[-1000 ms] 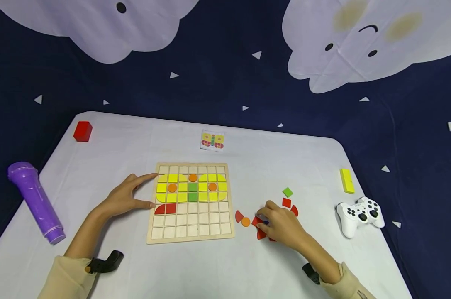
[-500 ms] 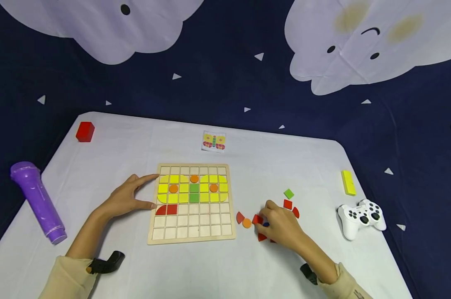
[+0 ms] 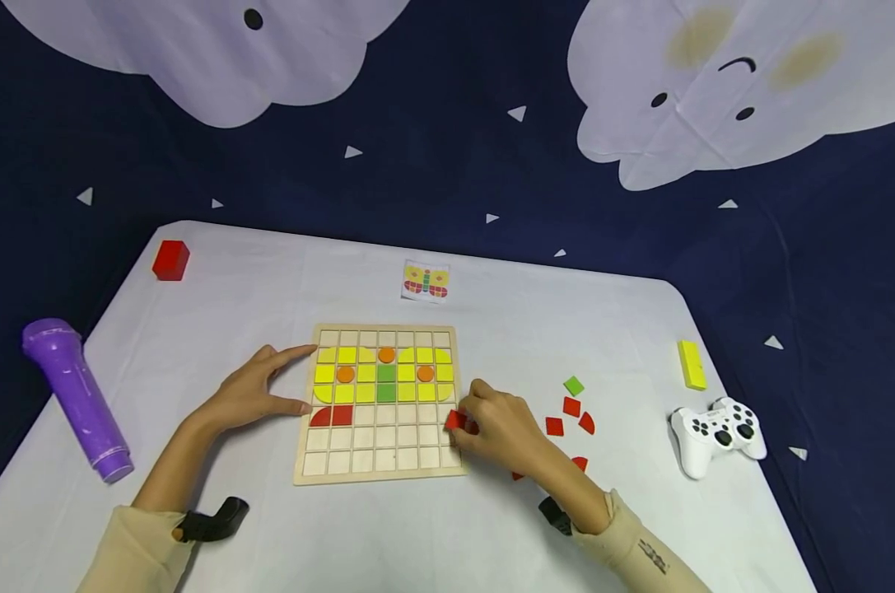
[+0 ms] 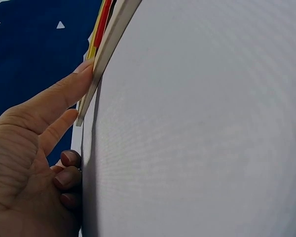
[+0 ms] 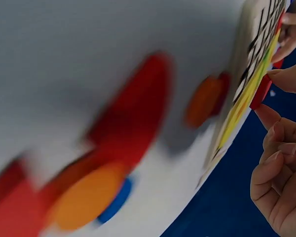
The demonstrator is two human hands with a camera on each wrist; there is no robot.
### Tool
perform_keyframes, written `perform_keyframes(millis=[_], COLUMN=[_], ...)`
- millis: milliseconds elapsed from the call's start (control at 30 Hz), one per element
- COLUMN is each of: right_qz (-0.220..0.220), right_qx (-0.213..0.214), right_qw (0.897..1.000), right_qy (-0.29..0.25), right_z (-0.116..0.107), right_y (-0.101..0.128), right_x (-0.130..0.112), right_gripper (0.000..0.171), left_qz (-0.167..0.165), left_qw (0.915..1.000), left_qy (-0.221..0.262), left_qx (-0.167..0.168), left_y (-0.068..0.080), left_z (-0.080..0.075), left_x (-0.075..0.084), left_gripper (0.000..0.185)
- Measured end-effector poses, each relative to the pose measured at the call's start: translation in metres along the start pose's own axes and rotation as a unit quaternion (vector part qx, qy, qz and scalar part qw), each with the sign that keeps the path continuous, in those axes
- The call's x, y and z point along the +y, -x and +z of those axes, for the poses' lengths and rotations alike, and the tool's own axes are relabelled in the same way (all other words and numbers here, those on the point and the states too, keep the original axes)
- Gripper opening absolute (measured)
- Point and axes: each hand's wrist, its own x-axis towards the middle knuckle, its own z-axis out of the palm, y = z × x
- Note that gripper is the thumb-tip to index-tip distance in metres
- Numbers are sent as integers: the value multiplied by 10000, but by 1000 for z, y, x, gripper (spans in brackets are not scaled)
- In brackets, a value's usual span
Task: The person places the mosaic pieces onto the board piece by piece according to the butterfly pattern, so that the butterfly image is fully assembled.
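My right hand (image 3: 502,428) pinches a red square tile (image 3: 455,420) between thumb and index finger, over the right edge of a wooden grid board (image 3: 380,478). The right wrist view shows that tile (image 5: 261,92) held up from the table. On the board lie yellow tiles, orange discs, green squares (image 3: 385,383), a red quarter-round tile (image 3: 320,417) and a red square (image 3: 342,415). My left hand (image 3: 243,394) touches the board's left edge with outstretched thumb and index finger. In the left wrist view its other fingers (image 4: 67,177) are curled.
Loose red tiles (image 3: 554,427) and a green square (image 3: 574,385) lie right of the board. A butterfly picture card (image 3: 426,281) lies behind it. Around are a purple microphone (image 3: 76,399), a red block (image 3: 170,260), a yellow block (image 3: 692,365) and a white game controller (image 3: 717,436).
My right hand has picked up a red square from the loose pieces and moved left with it to the board's right edge. My left hand stays at the board.
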Motion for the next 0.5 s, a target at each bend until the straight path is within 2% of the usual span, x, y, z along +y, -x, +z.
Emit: perform_keyframes(millis=[200,500], right_qz=[-471,-785], right_qx=[-94,-577], right_qw=[9988,9951], right_qy=[57,164], right_z=[5,13], right_y=[-24,-53], right_x=[-22,-50], right_gripper=[20,16], left_qz=[16,41], left_qw=[10000,10000], left_qy=[31,36], left_qx=[11,20], left_y=[1,0], left_z=[0,0], left_x=[0,-1], left_gripper=[93,93])
